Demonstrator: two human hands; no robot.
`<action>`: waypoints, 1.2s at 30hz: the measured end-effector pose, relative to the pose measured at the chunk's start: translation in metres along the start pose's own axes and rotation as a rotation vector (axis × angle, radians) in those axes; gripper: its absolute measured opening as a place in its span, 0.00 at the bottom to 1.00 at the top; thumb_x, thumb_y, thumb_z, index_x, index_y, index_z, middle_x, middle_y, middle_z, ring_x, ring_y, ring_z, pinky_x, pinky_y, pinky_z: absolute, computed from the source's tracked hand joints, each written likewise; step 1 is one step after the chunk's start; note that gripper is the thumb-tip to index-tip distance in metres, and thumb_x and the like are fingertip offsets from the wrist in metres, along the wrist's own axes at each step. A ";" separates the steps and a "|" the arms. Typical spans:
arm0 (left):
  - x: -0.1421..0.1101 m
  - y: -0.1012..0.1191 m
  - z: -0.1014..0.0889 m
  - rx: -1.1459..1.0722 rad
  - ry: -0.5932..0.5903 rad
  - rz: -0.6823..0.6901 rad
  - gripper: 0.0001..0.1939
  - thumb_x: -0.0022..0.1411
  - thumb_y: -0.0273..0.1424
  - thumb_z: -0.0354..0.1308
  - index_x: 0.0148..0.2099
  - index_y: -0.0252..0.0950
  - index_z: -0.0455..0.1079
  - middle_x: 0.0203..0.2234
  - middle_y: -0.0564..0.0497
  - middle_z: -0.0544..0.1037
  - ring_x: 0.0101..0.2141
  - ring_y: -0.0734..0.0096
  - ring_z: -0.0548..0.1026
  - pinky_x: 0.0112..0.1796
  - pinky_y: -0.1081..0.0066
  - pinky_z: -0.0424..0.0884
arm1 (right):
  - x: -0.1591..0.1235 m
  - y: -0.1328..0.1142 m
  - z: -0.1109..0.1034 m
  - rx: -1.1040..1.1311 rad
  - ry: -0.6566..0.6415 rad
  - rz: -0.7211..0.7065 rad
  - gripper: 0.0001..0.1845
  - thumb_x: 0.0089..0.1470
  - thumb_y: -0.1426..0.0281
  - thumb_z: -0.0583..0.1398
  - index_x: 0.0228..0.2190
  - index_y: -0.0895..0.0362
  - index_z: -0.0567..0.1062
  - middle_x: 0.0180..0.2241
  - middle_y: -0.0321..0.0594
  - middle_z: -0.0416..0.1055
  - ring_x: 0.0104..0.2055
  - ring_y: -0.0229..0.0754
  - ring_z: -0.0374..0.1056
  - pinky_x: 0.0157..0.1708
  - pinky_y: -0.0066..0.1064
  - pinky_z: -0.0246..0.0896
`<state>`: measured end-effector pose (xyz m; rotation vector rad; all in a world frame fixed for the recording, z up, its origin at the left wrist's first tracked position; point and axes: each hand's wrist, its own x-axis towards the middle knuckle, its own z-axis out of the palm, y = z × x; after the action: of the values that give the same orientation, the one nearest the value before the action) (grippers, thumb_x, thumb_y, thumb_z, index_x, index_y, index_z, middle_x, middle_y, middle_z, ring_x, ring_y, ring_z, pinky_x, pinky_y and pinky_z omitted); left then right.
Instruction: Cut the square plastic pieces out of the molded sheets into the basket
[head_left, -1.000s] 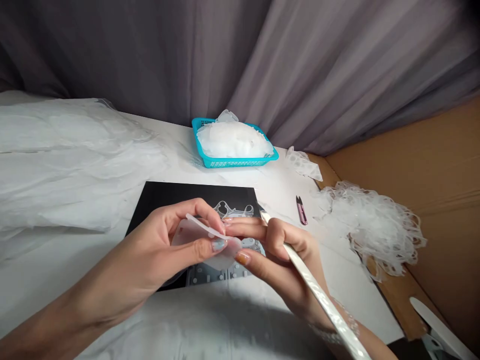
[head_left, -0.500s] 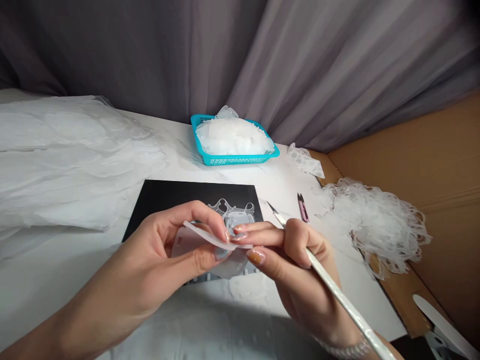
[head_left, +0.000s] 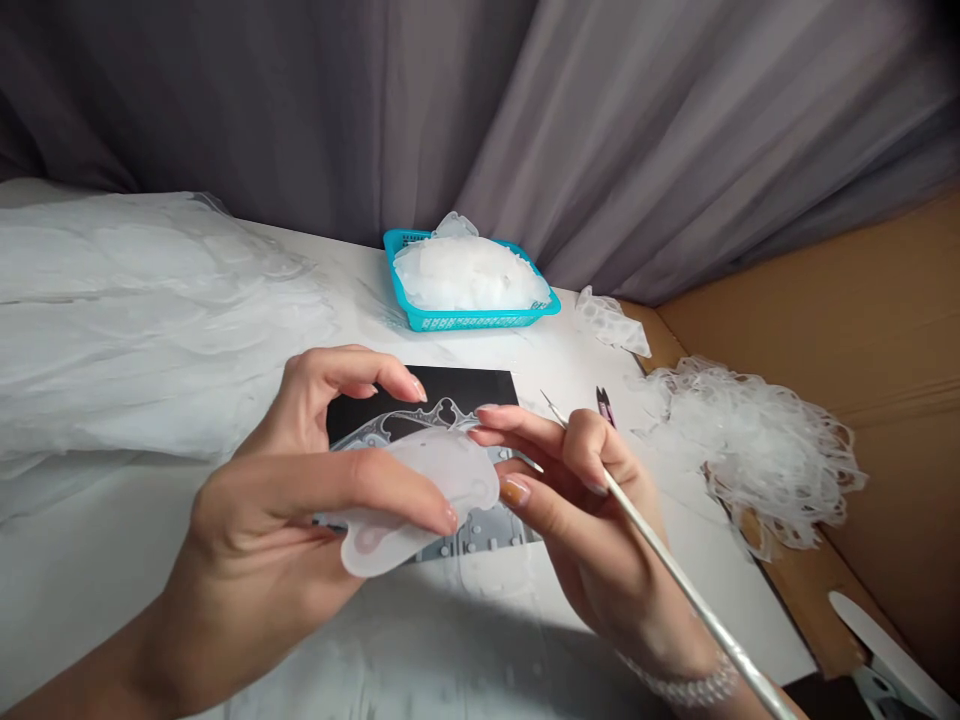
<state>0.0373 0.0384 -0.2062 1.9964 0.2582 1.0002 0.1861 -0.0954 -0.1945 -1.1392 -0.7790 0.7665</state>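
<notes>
My left hand [head_left: 277, 510] holds a translucent white, soft-looking piece with a wavy outline [head_left: 427, 470]. The thumb lies across its face, and the index finger is raised away from it. At the piece's right edge are the fingertips and thumb of my right hand [head_left: 577, 490]; whether they grip it I cannot tell. A slim white tool with a pointed tip [head_left: 667, 560] is tucked in my right hand, slanting up to the left. Beneath the hands, a clear sheet with cut-out shapes [head_left: 487, 530] rests on a black mat [head_left: 480, 385].
A turquoise basket [head_left: 480, 318] heaped with white pieces stands at the back. Stacked translucent sheets [head_left: 135, 320] cover the left side. Thread snips [head_left: 604, 405], a scrap sheet [head_left: 611, 322] and a pile of clear offcuts [head_left: 765, 450] lie right, beside a cardboard wall [head_left: 840, 340].
The piece was bent between both hands' fingers; now it is turned with its broad face showing. My left index finger has lifted off, and the right fingers have spread somewhat.
</notes>
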 end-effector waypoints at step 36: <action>0.000 -0.100 -0.014 0.620 -0.453 -0.608 0.11 0.59 0.38 0.53 0.37 0.37 0.71 0.28 0.44 0.77 0.35 0.49 0.77 0.33 0.61 0.63 | 0.225 0.045 -0.037 -0.902 0.207 -0.214 0.13 0.50 0.72 0.58 0.23 0.52 0.57 0.31 0.43 0.72 0.40 0.48 0.68 0.43 0.40 0.61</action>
<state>0.0451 0.1071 -0.2798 2.3896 0.9394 0.0609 0.3286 0.0877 -0.2145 -1.8583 -1.0854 0.0746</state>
